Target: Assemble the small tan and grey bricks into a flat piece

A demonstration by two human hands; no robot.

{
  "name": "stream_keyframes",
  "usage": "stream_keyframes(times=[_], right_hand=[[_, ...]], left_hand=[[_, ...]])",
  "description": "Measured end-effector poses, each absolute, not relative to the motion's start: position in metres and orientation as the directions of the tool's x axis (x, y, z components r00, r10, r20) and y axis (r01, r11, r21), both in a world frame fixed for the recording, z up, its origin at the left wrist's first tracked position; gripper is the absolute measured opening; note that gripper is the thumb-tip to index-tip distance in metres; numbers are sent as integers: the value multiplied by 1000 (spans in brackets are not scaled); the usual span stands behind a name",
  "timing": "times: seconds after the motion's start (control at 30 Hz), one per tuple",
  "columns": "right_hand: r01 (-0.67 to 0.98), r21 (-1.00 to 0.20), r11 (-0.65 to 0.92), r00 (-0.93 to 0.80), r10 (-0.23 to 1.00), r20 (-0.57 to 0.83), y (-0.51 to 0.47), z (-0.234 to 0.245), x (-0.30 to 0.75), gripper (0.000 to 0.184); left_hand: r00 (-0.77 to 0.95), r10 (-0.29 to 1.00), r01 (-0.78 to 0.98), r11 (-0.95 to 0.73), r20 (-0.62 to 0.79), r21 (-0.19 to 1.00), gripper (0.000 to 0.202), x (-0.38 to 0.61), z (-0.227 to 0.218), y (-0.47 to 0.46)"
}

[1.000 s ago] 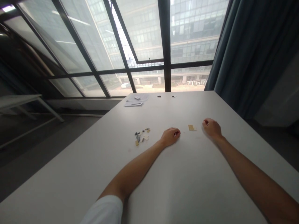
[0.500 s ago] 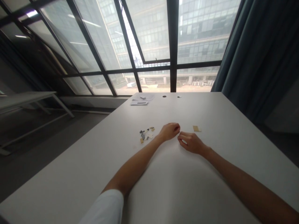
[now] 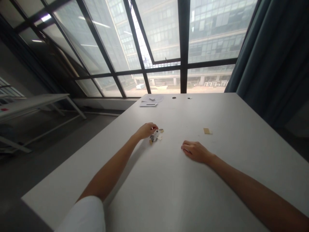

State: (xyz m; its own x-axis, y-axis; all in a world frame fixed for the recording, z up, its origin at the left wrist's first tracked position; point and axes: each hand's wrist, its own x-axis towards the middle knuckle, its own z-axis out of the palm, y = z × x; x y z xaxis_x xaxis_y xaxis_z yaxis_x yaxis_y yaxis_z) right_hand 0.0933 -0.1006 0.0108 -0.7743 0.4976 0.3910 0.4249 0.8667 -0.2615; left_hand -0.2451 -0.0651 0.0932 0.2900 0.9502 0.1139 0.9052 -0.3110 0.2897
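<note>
My left hand (image 3: 147, 129) is at the upper left of a small pile of building-brick pieces (image 3: 156, 136), white, grey, dark and tan. Its fingers curl down with the tips close together at the pieces; whatever is between them is too small to make out. To the right, my right hand (image 3: 196, 151) rests low over the white table (image 3: 169, 180), fingers bent and pressed together. What it holds, if anything, is hidden. Beyond that hand lies a flat tan studded plate (image 3: 207, 131) with a whitish piece at its right edge.
Papers (image 3: 149, 103) with small items on them lie at the table's far left. Two round dark spots (image 3: 174, 97) are near its far edge. A window wall stands behind, a blue curtain (image 3: 263, 71) at right, another table (image 3: 36, 104) at left.
My left hand has moved left, away from my right hand, to the pile of pieces. The right hand stays nearly in place, a little lower. The view has shifted slightly.
</note>
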Motion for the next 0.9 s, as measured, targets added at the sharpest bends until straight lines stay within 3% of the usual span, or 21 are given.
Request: stream_keyframes(times=[0.23,0.6,0.9], right_hand=[[445,-258,857,-766,514,386,-98,4,91,21],[443,-285,850,-755,525,393,-99,8,92,22],[438,-292,850,-752,524,400,-99,6,92,21]], left_hand=[[206,976,949,-216,66,229,28,-278,61,-82],[158,987,985,-157,-17,68,29,-260,59,-88],[145,988,986,-140,-45,91,33,-267,58,-85]])
